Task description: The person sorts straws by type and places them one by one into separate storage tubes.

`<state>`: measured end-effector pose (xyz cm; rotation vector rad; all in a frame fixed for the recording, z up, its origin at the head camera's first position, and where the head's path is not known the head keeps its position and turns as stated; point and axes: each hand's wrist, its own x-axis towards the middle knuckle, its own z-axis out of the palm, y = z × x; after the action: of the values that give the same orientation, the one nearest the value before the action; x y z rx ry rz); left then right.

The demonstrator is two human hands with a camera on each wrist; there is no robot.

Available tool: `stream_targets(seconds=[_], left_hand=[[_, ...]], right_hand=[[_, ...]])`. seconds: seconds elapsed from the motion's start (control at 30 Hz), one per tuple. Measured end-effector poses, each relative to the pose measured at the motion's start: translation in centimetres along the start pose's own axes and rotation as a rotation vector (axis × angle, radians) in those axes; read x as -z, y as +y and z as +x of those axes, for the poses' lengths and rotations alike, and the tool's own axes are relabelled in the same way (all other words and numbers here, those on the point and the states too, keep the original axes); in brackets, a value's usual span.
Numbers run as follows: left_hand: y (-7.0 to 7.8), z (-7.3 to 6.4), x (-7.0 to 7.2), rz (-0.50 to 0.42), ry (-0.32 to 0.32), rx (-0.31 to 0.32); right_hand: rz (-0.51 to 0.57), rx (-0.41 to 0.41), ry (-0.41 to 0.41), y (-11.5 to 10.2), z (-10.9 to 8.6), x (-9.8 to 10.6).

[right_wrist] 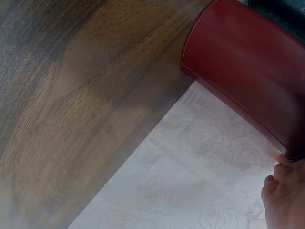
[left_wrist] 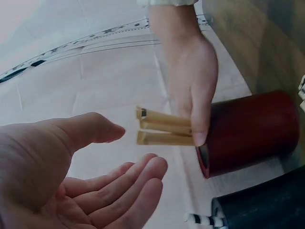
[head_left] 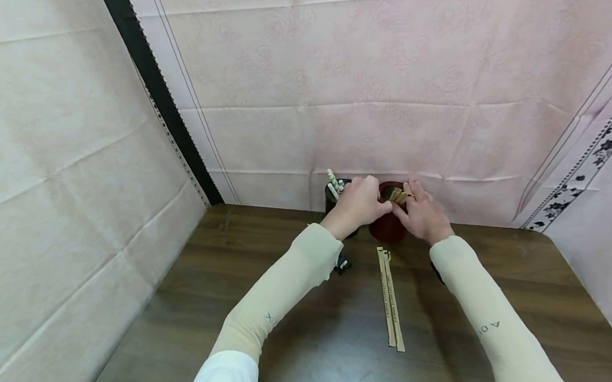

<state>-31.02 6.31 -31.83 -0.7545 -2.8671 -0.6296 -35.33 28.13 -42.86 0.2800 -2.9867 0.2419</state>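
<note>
A dark red cylindrical cup (head_left: 387,230) stands at the back of the table, with several slim tan wrapped sticks (left_wrist: 167,123) poking out of its mouth. My right hand (head_left: 425,213) grips the cup at its rim, thumb over the edge beside the sticks. In the left wrist view, my left hand (left_wrist: 105,181) is held just off the stick ends, thumb and fingers spread apart with nothing between them. Two long tan strips with printed writing (head_left: 390,298) lie side by side on the table in front of the cup.
Left of the red cup stands a black cup (left_wrist: 262,205) holding striped sticks (left_wrist: 205,219). A small dark object (head_left: 342,264) lies on the wooden table (head_left: 317,334) below my left wrist. Pale patterned cloth (head_left: 383,77) hangs behind the table and at both sides.
</note>
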Motion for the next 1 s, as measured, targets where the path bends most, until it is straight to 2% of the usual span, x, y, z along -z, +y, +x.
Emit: stream_targets(seconds=[0.17, 0.33, 0.53, 0.8, 1.0], left_hand=[[-0.5, -0.5, -1.7, 0.015, -0.069, 0.024], [-1.4, -0.8, -4.1, 0.023, -0.129, 0.048], [-2.4, -1.3, -6.6, -0.035, -0.169, 0.110], [-3.4, -2.0, -9.7, -0.083, -0.225, 0.157], [-4.1, -1.9, -12.3, -0.087, -0.292, 0.192]], right_hand=[[-0.005, 0.008, 0.008, 0.0, -0.1, 0.0], [0.001, 0.007, 0.013, -0.1, -0.2, -0.1], [0.011, 0.005, 0.016, -0.1, -0.2, -0.2], [0.008, 0.010, 0.020, 0.0, -0.1, -0.2], [-0.004, 0.014, 0.017, -0.1, -0.1, -0.1]])
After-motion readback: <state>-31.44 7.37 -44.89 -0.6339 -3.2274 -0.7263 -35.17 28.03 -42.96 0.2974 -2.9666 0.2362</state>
